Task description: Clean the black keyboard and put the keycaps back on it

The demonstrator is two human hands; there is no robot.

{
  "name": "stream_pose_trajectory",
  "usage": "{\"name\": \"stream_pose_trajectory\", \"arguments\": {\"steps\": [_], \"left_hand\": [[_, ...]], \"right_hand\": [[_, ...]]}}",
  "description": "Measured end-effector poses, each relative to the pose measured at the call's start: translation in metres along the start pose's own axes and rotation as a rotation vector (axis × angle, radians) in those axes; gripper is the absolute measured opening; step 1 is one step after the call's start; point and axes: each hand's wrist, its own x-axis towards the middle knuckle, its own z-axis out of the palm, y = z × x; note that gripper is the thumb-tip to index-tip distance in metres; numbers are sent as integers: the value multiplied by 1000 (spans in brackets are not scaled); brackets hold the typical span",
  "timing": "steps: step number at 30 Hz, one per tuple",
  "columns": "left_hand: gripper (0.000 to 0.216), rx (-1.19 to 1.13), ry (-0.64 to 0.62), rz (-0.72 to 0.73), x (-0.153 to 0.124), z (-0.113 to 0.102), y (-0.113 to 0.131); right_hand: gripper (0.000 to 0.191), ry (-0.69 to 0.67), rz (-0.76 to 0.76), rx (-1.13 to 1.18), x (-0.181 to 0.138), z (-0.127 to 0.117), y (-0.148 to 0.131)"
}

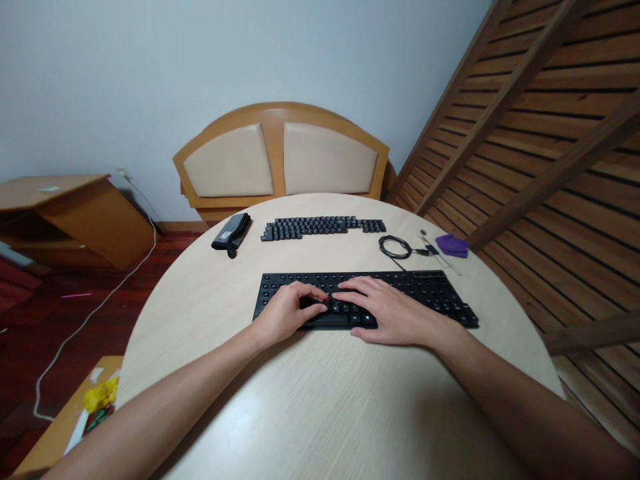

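Note:
A black keyboard [430, 300] lies on the round pale table under both hands. Many of its key positions show bare sockets, while several keycaps and a long space bar sit along its lower rows. My left hand [287, 310] rests over the left half, thumb and index fingertips drawn close at the lower middle rows. What lies between them is too small to make out. Beside it, my right hand [385, 310] is open on the middle, fingers stretched leftward and thumb spread by the front edge. Behind the keyboard, loose black keycaps [315, 227] stand in rows.
A dark folded pouch [233, 231] lies back left. At back right are a coiled black cable [395, 248], a thin wire tool [443, 253] and a purple cloth [453, 245]. A headboard [277, 153] stands behind the table [190, 300]; a slatted wooden panel [540, 133] rises at right.

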Motion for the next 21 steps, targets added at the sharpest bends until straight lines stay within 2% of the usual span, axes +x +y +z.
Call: {"name": "stream_pose_trajectory", "arguments": {"steps": [11,21], "left_hand": [[11,44,-3,3,-2,1,1],[12,57,-21,-19,-3,3,-1]], "right_hand": [[65,39,-32,3,0,5,1],[60,19,-29,-20,0,12,-2]]}}
